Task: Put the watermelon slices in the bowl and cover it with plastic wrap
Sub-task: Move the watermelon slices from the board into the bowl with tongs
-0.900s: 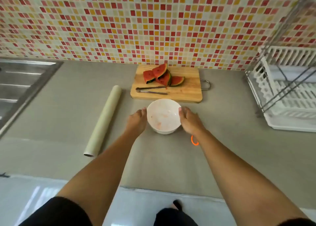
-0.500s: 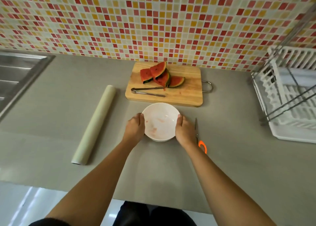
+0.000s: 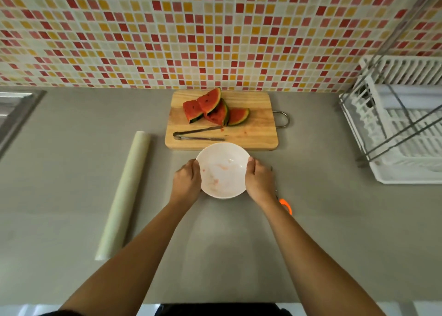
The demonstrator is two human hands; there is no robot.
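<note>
Gripping the bowl (image 3: 222, 170) in our left hand (image 3: 187, 183) and right hand (image 3: 259, 180) just beside the board (image 3: 253, 134), we set it ready; watermelon slices (image 3: 214, 109) wait on that board, so tongs (image 3: 198, 135) probably come next.

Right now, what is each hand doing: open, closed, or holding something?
Left hand: holds the left side of the white bowl.
Right hand: holds the bowl's right side.
</note>
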